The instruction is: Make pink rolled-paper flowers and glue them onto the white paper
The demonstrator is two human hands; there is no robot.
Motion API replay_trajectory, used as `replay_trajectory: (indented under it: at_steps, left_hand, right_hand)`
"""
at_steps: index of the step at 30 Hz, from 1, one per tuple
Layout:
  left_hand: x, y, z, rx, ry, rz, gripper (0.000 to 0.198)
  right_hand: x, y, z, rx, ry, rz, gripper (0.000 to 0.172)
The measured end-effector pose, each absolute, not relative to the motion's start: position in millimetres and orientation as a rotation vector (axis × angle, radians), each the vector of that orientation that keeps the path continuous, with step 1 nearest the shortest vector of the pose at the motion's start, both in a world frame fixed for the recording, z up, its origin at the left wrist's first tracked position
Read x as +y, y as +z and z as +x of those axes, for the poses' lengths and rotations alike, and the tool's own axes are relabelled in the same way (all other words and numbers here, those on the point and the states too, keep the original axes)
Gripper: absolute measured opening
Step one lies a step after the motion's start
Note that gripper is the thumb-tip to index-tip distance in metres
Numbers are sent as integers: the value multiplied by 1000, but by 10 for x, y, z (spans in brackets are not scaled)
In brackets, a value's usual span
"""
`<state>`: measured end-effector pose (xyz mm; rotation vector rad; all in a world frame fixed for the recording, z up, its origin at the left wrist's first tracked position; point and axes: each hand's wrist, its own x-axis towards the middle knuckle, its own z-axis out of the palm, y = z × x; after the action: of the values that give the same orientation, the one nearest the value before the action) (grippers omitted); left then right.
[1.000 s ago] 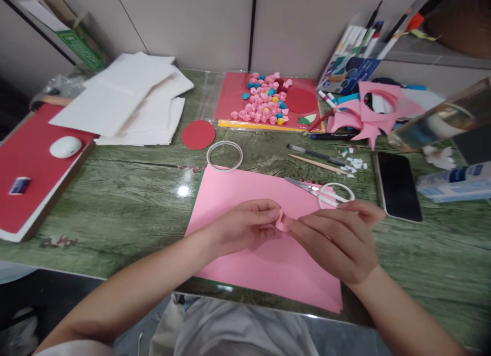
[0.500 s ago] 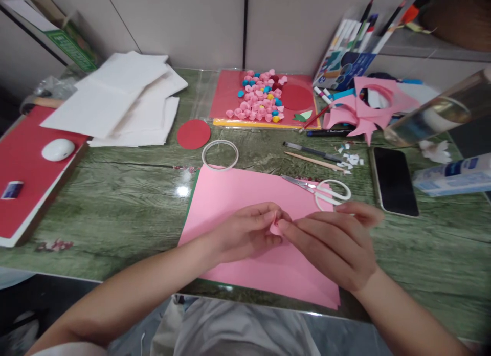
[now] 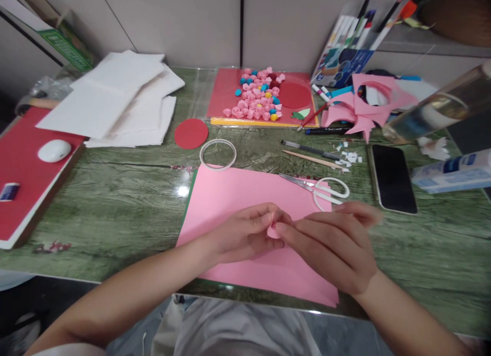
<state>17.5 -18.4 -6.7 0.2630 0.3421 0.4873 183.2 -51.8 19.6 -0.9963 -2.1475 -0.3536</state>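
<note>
Paper curl (image 3: 273, 232), small and pink, is pinched in the head view between the thumb and fingers of the left hand (image 3: 247, 234) and the fingertips of the right hand (image 3: 337, 243), above pink sheets (image 3: 230, 192) whose far right corner lies under white-handled scissors (image 3: 310, 185), near a tape ring (image 3: 218, 168).
</note>
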Motion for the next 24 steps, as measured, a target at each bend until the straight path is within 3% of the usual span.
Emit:
replay_trajectory:
  at_steps: [8, 20, 24]
  left_hand:
    - [-204, -84, 201, 335, 518, 307, 21]
    - [-267, -77, 154, 722, 820, 775, 11]
    - [-282, -54, 113, 710, 918, 893, 17]
  right_hand:
    - [-521, 218, 1808, -2136, -335, -1001, 12]
    - [-476, 141, 1873, -2142, -350, -996, 14]
    - [-465, 112, 1905, -2154, -373, -993, 15]
